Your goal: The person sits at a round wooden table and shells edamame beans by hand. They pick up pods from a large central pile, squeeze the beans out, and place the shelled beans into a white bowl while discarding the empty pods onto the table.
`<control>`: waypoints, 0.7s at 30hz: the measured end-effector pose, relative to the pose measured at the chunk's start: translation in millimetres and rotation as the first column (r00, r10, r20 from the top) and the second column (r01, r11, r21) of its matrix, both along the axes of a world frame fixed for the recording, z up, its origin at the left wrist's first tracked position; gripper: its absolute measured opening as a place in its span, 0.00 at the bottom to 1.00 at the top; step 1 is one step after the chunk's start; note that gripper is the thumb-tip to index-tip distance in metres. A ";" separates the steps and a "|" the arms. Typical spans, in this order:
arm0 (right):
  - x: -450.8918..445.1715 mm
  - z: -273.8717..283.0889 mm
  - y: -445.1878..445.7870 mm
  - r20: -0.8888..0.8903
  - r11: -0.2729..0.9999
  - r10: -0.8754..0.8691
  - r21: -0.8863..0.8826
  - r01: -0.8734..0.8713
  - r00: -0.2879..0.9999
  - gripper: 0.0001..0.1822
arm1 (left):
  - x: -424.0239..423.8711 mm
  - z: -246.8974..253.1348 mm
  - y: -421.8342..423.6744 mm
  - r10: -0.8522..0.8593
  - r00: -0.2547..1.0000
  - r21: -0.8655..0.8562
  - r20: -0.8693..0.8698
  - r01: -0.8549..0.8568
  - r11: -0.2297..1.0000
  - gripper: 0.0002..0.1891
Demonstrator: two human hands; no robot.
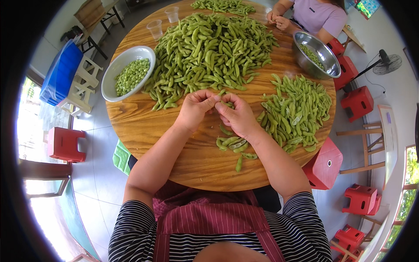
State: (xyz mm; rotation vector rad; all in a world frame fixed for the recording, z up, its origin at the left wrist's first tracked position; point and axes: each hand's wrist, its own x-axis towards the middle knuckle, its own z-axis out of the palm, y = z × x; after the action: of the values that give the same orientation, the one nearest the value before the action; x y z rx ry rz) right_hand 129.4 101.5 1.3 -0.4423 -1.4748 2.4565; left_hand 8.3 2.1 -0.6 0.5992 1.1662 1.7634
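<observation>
Over the round wooden table (147, 131), my left hand (197, 106) and my right hand (236, 113) meet with thumbs and fingertips pinched on one green soybean pod (222, 92). More green shows between the curled fingers of my right hand. Beyond my hands rises a large heap of soybean pods (212, 49). A white bowl (108, 77) of shelled green beans (132, 76) stands to the left. Right of my right hand lies a second pile of pods (299, 108), several of them split. A few pods (234, 143), some opened, lie below my right wrist.
A person (319, 16) sits at the far right, hands together, near a steel bowl (332, 62) holding beans. Two clear plastic cups (154, 28) stand at the back left. Red stools (322, 163) surround the table's right side; a fan (386, 62) stands farther off.
</observation>
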 end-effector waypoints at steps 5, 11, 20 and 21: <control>-0.3 1.6 -2.5 0.054 0.995 -0.081 0.059 0.078 0.995 0.06 | 5.8 0.1 1.9 0.106 0.963 0.009 -0.248 -0.107 0.994 0.04; -0.3 0.8 2.7 0.046 0.994 -0.085 0.072 0.082 0.995 0.11 | 15.0 17.3 -2.0 0.197 0.500 0.088 -0.843 -0.233 0.968 0.02; -1.2 1.9 0.2 0.007 0.974 -0.072 -0.213 0.071 0.997 0.16 | 19.5 15.7 0.5 0.302 0.327 0.228 -0.895 -0.246 0.942 0.04; -1.1 2.8 0.6 -0.001 0.971 -0.065 -0.229 0.063 0.998 0.16 | 20.1 16.4 0.5 0.304 0.320 0.232 -0.897 -0.246 0.941 0.04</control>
State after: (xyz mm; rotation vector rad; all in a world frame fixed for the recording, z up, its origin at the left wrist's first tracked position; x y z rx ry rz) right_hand 128.3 102.1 4.0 -0.5138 -1.1583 2.5836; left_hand 28.4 2.6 15.7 1.6816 2.1021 1.7023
